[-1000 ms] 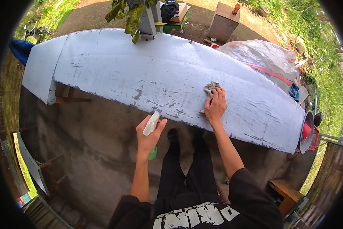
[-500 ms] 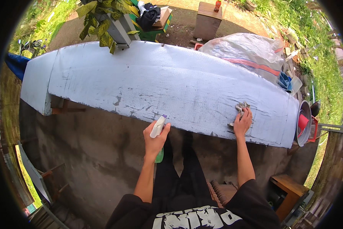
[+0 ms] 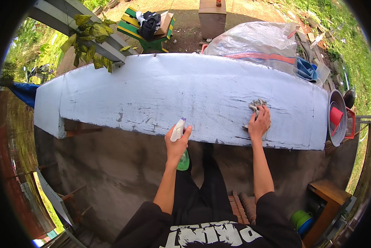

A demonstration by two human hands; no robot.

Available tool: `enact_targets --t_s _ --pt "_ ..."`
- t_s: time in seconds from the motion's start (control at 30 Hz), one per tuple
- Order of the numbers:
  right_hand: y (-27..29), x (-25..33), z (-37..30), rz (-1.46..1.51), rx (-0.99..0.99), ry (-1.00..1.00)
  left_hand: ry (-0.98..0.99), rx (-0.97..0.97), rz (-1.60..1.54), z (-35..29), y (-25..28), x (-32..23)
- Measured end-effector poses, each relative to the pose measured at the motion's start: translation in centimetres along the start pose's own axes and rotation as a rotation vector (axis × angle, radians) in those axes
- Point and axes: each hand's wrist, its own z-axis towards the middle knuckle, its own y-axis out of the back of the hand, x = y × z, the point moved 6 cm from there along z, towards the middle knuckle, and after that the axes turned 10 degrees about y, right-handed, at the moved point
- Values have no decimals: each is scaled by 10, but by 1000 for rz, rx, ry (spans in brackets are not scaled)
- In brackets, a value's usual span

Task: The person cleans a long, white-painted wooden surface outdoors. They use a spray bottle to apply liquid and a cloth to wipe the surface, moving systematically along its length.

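A long table (image 3: 160,95) with a worn, pale blue-white covering stretches across in front of me, its surface streaked with dark scuffs and peeled spots. My left hand (image 3: 177,142) is closed around the neck of a spray bottle (image 3: 178,130) with a white head, purple nozzle tip and green body, held at the table's near edge. On the right part of the tabletop my right hand (image 3: 260,123) presses a crumpled greyish cloth (image 3: 256,105) against the surface, fingers bent over it.
A grey basin (image 3: 338,124) holding a red scoop (image 3: 336,118) stands at the table's right end. Behind the table lie a large translucent sack (image 3: 253,43) and a green-yellow bench (image 3: 131,29) with clothes. A post (image 3: 111,47) with leaves meets the table's far edge. Right below is a wooden cabinet (image 3: 332,194).
The view has shifted and turned slightly. My left hand has raised the spray bottle a little, showing more of its green body. The right hand stays on the cloth in nearly the same area.
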Motion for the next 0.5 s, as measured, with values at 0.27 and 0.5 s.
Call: enact_targets --t_s 0.27,0.5 --pt "-65 151 23 8 -38 -8 -31 -219 -59 27 84 28" --pt "-80 326 -109 326 312 737 -10 -287 -94 52 166 39"
